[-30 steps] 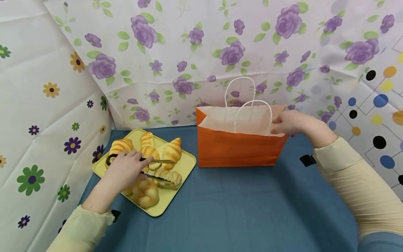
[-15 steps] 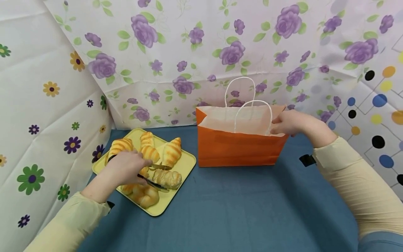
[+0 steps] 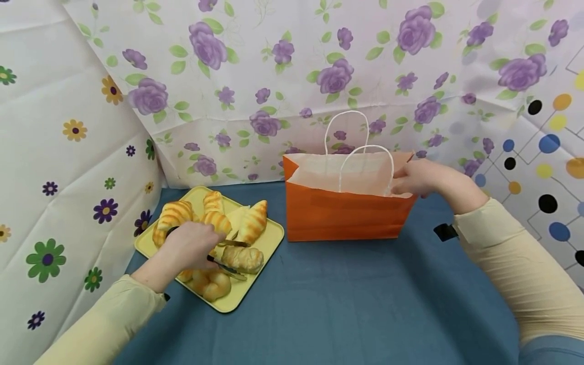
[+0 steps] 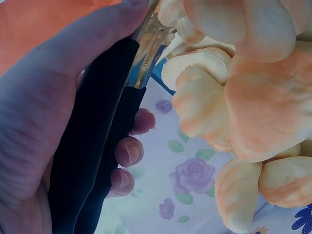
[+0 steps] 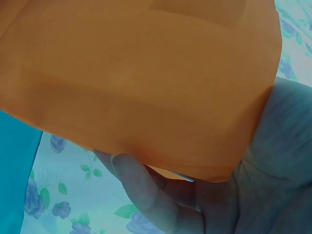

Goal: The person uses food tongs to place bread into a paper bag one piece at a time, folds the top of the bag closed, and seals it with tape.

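Observation:
My left hand grips black-handled metal tongs over the yellow tray. The tong arms are spread on either side of a pale twisted bread roll; whether they touch it I cannot tell. Just behind it, a striped, pointed bread roll lies tilted. At the right end of an orange paper bag, my right hand holds the bag's upper edge. In the right wrist view its fingers curl over the rim. The bag stands upright with its mouth open.
More bread lies on the tray, including a striped roll at the back left and a knotted bun at the front. Two white handles rise from the bag. Patterned cloth walls surround the blue tabletop.
My left hand has shifted slightly right and the tongs now lie lower, around the pale roll. The striped, pointed roll has moved slightly right and turned. The right hand has stayed in place.

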Tool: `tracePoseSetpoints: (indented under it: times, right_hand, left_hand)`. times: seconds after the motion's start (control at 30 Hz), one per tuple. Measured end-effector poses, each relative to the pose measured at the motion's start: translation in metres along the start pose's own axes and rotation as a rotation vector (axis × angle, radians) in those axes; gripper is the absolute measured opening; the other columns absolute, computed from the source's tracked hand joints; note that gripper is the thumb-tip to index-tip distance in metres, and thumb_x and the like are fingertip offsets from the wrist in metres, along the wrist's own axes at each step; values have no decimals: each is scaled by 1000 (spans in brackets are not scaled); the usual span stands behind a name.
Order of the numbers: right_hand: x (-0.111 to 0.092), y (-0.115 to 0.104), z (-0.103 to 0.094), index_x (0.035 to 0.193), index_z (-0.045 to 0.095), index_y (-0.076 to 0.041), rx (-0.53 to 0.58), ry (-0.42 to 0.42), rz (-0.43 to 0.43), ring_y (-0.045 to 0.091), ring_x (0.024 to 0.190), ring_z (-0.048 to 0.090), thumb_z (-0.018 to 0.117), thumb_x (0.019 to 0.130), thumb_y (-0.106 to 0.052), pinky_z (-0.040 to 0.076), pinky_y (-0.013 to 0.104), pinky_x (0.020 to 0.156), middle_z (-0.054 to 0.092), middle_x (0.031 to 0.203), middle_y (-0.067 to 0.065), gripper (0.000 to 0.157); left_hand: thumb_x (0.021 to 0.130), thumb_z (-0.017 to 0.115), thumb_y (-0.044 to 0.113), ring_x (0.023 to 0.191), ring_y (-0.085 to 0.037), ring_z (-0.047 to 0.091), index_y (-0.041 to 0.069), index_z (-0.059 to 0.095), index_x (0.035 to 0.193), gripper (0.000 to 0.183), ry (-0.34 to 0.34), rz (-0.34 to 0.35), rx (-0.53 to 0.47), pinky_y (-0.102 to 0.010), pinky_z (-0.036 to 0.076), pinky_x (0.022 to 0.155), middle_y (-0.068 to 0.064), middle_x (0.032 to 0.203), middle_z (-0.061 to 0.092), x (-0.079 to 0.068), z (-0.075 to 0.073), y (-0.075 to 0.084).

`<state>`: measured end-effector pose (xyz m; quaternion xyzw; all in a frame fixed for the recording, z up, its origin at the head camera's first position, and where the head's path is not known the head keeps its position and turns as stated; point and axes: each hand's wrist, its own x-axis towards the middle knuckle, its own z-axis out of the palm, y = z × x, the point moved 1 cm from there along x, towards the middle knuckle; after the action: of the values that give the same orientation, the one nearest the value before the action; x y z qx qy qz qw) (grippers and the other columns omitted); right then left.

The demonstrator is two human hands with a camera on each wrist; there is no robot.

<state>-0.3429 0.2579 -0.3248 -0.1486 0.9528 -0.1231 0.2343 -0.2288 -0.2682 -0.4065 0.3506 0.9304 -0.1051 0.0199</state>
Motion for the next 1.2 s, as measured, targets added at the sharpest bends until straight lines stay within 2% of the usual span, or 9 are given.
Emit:
tracePoseSetpoints:
  times: [0.17, 0.3, 0.57, 0.73, 0.97, 1.2]
  right_hand:
    - [-1, 0, -1, 155, 48, 10, 11, -4, 4, 27, 82, 67, 63, 108, -33, 60, 48, 77, 50, 152, 36, 66]
    - [-1, -1, -1, 155, 48, 10, 4, -8, 6, 27, 81, 66, 62, 108, -33, 60, 48, 76, 51, 151, 36, 66]
    - [2, -1, 0, 147, 59, 6, 1, 4, -4, 28, 76, 65, 58, 110, -34, 56, 45, 72, 58, 144, 33, 55]
    - [2, -1, -2, 149, 57, 7, 6, 7, -6, 28, 81, 65, 58, 109, -34, 57, 47, 74, 59, 143, 32, 57]
    - [2, 3, 1, 154, 52, 7, 29, 11, -22, 28, 92, 67, 57, 109, -35, 59, 48, 78, 56, 147, 32, 62]
    - [-1, 7, 1, 156, 49, 7, 38, 8, -24, 27, 90, 68, 57, 110, -35, 59, 48, 78, 57, 146, 32, 63]
  left_hand:
    - [73, 98, 50, 55, -9, 44, 20, 71, 93, 45, -23, -16, -32, -32, 42, 49, 8, 68, 50, -1, -2, 0]
    - [75, 96, 53, 56, -9, 45, 18, 72, 95, 46, -30, -8, -14, -32, 43, 50, 6, 72, 53, -2, -2, 0]
    - [78, 94, 55, 57, -11, 48, 16, 73, 99, 49, 6, 2, 15, -33, 45, 50, 0, 77, 57, -1, 7, -1]
    - [77, 95, 52, 58, -11, 49, 17, 70, 93, 46, 22, 0, 10, -32, 44, 50, 2, 78, 57, 2, 11, -3]
    - [78, 95, 47, 58, -10, 52, 20, 70, 90, 38, 56, 64, 18, -32, 47, 51, 6, 76, 57, 2, 12, -3]
    - [79, 94, 46, 59, -10, 56, 22, 70, 92, 36, 88, 101, 5, -32, 49, 54, 8, 77, 59, 2, 15, -7]
